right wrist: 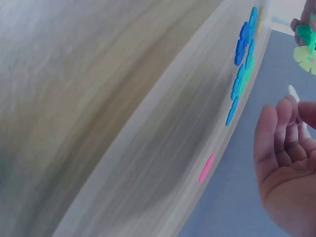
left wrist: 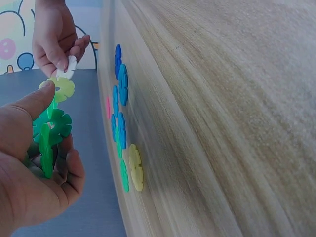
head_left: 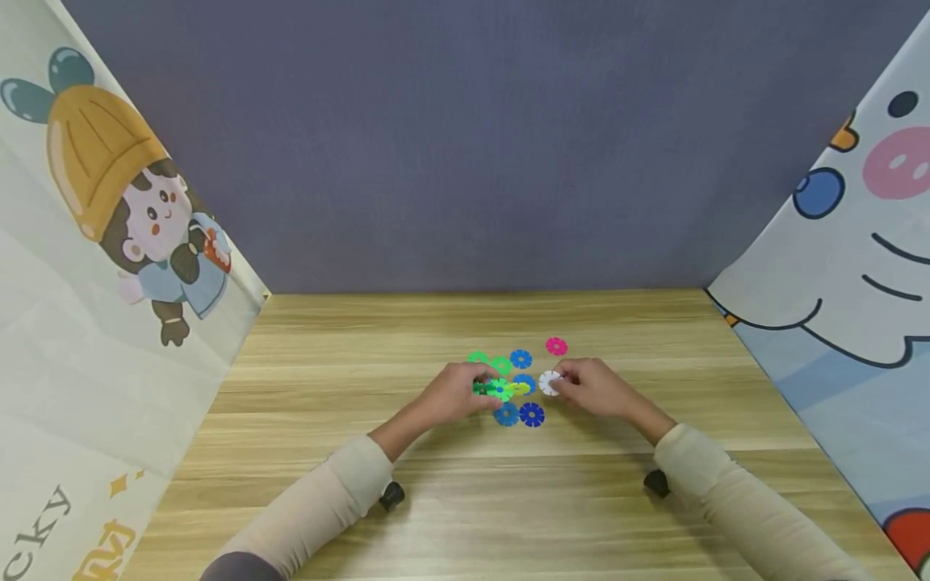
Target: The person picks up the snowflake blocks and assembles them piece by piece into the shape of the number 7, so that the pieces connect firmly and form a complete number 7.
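My left hand [head_left: 465,391] holds a joined chain of slotted snowflake discs above the table. In the left wrist view the chain has green discs [left wrist: 60,123] near the palm and a yellow disc [left wrist: 64,89] at its far end, with the thumb against it. My right hand [head_left: 592,389] pinches a white snowflake disc [head_left: 550,383] between thumb and fingers, apart from the yellow end in the head view. Beneath and around the hands, several loose discs lie flat, among them a dark blue disc [head_left: 532,415] and a light green disc [head_left: 477,357].
A pink disc [head_left: 556,346] lies farther back on the wooden table [head_left: 436,500]. In the left wrist view a pale yellow disc [left wrist: 136,168] rests nearest the camera. A grey-blue panel [head_left: 465,145] rises behind the table, with cartoon-printed panels on both sides.
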Demonstrator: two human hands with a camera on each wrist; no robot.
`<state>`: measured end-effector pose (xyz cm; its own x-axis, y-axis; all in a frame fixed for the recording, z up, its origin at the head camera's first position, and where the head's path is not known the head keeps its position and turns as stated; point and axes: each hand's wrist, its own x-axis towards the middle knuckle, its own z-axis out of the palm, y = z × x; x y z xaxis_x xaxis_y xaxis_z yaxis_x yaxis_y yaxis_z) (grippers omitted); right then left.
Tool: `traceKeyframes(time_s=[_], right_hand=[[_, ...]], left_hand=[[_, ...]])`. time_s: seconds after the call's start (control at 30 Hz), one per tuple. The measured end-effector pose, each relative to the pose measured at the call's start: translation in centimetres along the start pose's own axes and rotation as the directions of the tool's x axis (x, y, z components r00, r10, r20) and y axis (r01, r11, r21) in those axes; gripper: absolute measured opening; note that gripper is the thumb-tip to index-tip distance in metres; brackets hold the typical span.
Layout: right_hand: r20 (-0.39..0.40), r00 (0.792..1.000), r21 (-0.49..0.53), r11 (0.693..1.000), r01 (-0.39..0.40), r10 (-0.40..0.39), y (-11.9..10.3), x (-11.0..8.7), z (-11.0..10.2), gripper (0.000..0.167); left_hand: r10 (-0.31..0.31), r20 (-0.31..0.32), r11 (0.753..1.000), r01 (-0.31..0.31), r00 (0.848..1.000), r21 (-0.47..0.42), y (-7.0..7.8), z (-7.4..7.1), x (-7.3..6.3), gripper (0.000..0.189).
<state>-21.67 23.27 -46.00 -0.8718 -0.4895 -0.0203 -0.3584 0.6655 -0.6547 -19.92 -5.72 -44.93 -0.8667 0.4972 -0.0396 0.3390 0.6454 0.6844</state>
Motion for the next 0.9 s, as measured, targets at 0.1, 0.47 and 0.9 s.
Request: traceKeyframes(time_s=[0.1, 0.47, 0.9], right_hand=[[0.036, 0.999, 0.083, 0.996, -0.033, 0.03, -0.3, 0.0, 0.1, 0.016], [0.138, 0.988, 0.341, 0.934, -0.106, 0.062, -0.6, 0.3, 0.9, 0.018], [0.155, 0.986, 0.419, 0.899, -0.129, 0.069, -0.6, 0.5, 1.2, 0.024]], left_hand=[[0.001, -0.002, 1.0, -0.001, 1.0, 0.002, 0.0, 0.0, 0.0, 0.047], [0.007, -0.011, 1.0, -0.007, 1.0, 0.007, 0.0, 0.1, 0.2, 0.049], [-0.013, -0.009, 1.0, 0.012, 1.0, -0.01, 0.2, 0.1, 0.1, 0.05]])
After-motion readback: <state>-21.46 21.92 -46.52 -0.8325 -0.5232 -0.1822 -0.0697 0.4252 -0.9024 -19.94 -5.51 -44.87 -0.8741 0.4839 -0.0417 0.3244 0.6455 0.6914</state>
